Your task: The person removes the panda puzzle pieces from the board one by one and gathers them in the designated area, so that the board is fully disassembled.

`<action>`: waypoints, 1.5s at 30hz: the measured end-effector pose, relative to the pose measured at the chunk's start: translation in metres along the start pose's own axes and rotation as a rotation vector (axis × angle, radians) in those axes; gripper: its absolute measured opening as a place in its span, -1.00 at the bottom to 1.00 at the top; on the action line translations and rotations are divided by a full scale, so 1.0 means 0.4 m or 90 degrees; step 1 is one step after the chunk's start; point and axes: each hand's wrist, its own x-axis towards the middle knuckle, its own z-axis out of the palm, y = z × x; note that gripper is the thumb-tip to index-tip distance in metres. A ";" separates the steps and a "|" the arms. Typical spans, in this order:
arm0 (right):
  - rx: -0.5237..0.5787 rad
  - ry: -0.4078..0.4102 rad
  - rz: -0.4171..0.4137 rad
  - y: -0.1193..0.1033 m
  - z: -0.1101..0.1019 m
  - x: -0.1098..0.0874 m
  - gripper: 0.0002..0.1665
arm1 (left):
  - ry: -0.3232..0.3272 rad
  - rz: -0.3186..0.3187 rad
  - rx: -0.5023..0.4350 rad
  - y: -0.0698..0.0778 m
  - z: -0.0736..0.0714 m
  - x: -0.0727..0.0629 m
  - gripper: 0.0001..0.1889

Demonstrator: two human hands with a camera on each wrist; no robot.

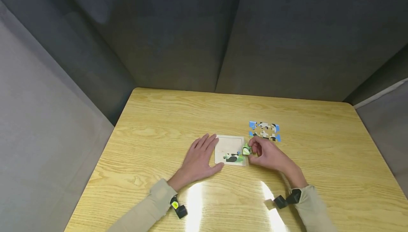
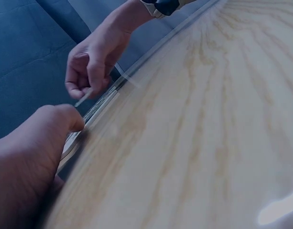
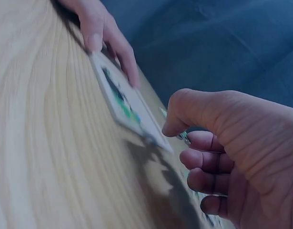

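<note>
A pale square puzzle board point(image 1: 227, 143) with a raised rim lies on the table. Joined panda puzzle pieces point(image 1: 233, 157) sit along its lower right part. My left hand point(image 1: 200, 156) rests at the board's left side, fingers straight, with fingertips and thumb on its rim. Between thumb and fingers, my right hand point(image 1: 267, 154) pinches a green-and-white puzzle piece point(image 1: 247, 150) over the board's right edge. The left wrist view shows this piece point(image 2: 83, 98) tilted and raised above the board. In the right wrist view, the right thumb and index finger largely hide it.
Several loose puzzle pieces point(image 1: 264, 125), blue, black and white, lie in rows beyond the right hand, which partly covers them. The wooden table point(image 1: 165, 118) ends at dark grey curtains point(image 1: 178, 47) at the back. Light grey panels stand at both sides.
</note>
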 end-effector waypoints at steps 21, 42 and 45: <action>-0.061 -0.002 0.066 0.059 -0.028 -0.013 -0.66 | 0.005 0.000 -0.005 -0.004 0.006 -0.002 -0.06; -0.051 0.024 0.016 0.043 -0.016 -0.015 -0.64 | 0.016 0.009 -0.005 0.000 0.001 -0.003 -0.07; -0.032 0.021 -0.012 0.016 -0.012 -0.014 -0.66 | 0.018 0.008 -0.004 -0.001 0.001 -0.003 -0.07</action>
